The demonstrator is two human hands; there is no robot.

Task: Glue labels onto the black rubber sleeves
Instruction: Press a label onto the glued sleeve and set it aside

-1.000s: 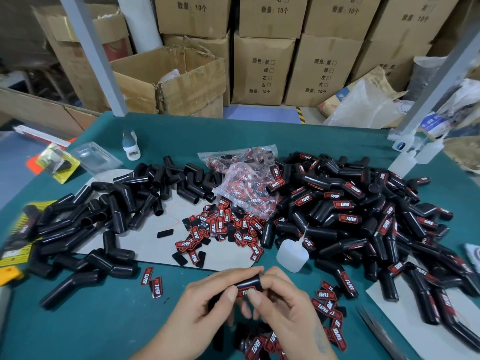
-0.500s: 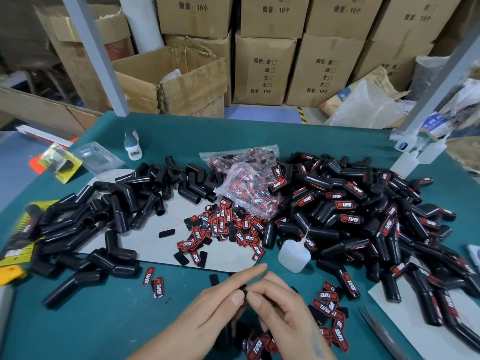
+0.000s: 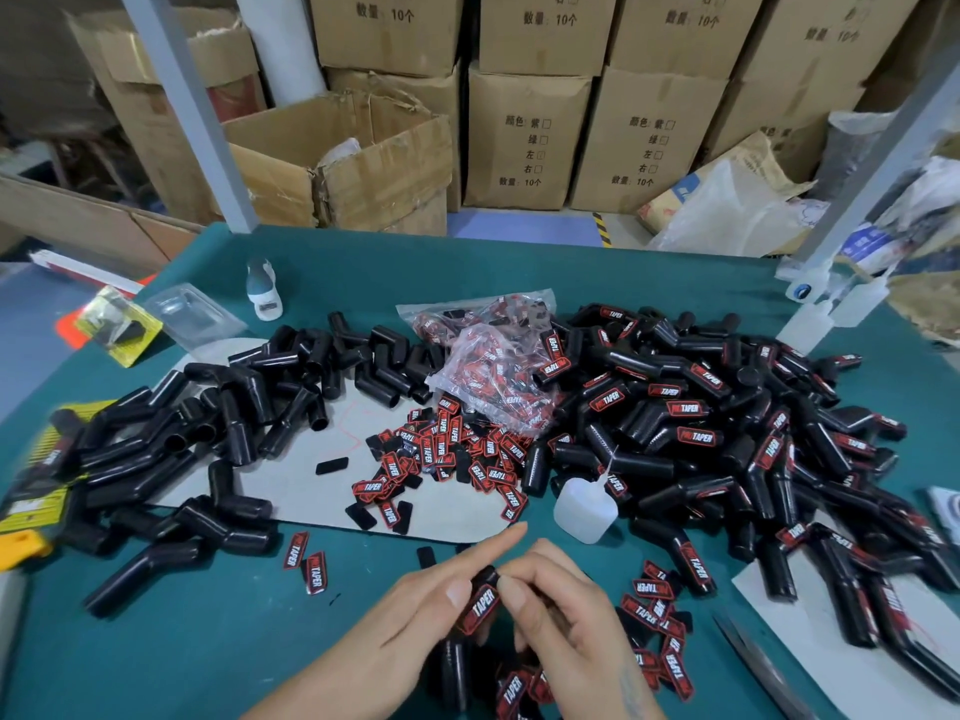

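I am pressing a label (image 3: pixel 480 610) onto the sleeve (image 3: pixel 457 662) at six o'clock: my left hand (image 3: pixel 415 621) is gripping it, thumb on the label, and my right hand (image 3: pixel 561 605) is pinching its top end. The labelled pile (image 3: pixel 727 433) at three o'clock is outgrowing the bare sleeves (image 3: pixel 208 433) at nine, so I am judging myself past halfway.

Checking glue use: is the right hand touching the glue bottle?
Apart. Head view: right hand pinches the labelled sleeve; green table shows between it and glue bottle.
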